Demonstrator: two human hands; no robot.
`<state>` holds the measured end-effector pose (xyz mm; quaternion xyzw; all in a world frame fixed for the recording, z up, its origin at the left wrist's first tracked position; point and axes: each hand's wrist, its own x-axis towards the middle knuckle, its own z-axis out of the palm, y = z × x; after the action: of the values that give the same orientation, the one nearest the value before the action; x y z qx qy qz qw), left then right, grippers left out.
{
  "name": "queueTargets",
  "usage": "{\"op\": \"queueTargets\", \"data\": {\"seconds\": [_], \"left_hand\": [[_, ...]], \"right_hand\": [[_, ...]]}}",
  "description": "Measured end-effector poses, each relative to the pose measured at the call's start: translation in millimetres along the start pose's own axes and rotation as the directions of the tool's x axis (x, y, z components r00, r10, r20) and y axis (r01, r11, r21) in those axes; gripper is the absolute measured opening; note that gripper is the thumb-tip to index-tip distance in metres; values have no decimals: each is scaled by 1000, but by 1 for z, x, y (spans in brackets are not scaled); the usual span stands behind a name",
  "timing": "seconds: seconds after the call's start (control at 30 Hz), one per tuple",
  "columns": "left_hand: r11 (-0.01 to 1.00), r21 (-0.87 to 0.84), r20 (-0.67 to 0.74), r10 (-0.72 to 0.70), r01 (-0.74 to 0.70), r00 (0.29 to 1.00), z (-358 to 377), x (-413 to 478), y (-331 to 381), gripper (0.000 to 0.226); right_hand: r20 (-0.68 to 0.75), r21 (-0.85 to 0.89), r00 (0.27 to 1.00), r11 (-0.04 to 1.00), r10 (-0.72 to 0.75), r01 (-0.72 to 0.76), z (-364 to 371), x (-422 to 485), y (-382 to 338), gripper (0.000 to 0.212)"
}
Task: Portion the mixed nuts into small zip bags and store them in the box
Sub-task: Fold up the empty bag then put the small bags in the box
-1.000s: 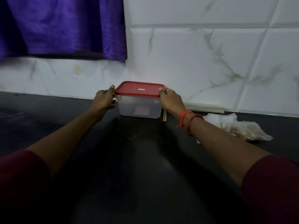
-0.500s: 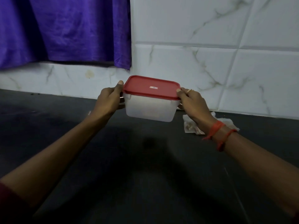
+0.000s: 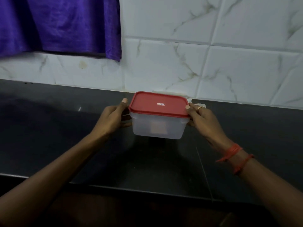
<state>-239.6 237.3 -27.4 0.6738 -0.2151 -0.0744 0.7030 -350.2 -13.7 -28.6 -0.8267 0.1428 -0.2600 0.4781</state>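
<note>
Clear box [image 3: 158,128] with red lid [image 3: 159,104] at centre over dark worktop [image 3: 49,128], near tiled wall [image 3: 213,63]; contact with worktop unclear. Fingers of left hand [image 3: 113,118] grasp its left side, fingers of right hand [image 3: 203,120] its right side.

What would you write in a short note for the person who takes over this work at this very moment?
Left hand: grips the left side of the box, thumb at the lid's edge.
Right hand: grips the right side likewise.
The box is on or just above the black counter; I cannot tell which.
Done: the red lid is on. The contents are unclear through the wall.
Left: a bit of pale plastic shows behind the box. Check probably whether nuts remain to bag.
</note>
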Motion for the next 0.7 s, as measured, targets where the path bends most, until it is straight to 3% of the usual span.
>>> {"op": "queueTargets", "data": {"seconds": [0.1, 0.23, 0.4, 0.47, 0.53, 0.57, 0.7], "left_hand": [[999, -17, 1, -28, 28, 1000, 4, -8, -7, 42], [998, 1, 17, -63, 63, 998, 11, -17, -13, 39], [990, 136, 40, -30, 24, 999, 8, -16, -19, 36], [970, 243, 103, -22, -4, 994, 0, -12, -23, 74], [932, 360, 197, -39, -36, 980, -10, -5, -26, 120], [908, 415, 248, -54, -56, 967, -15, 0, -27, 131], [845, 521, 423, -135, -118, 896, -28, 25, -36, 136]], "right_hand": [[20, -9, 1000, 1000, 15, -15, -2, -14, 4, 52], [8, -18, 999, 999, 39, -39, -4, -21, 11, 70], [-6, -79, 998, 995, 65, -66, -7, -24, 9, 53], [-45, -157, 999, 987, 28, -35, -12, -24, -2, 53], [-72, -245, 993, 967, -94, 74, -14, -26, -18, 55], [-70, -292, 983, 945, -172, 145, -13, -26, -25, 55], [122, -467, 914, 790, -386, 396, 6, -12, -53, 49]]}}
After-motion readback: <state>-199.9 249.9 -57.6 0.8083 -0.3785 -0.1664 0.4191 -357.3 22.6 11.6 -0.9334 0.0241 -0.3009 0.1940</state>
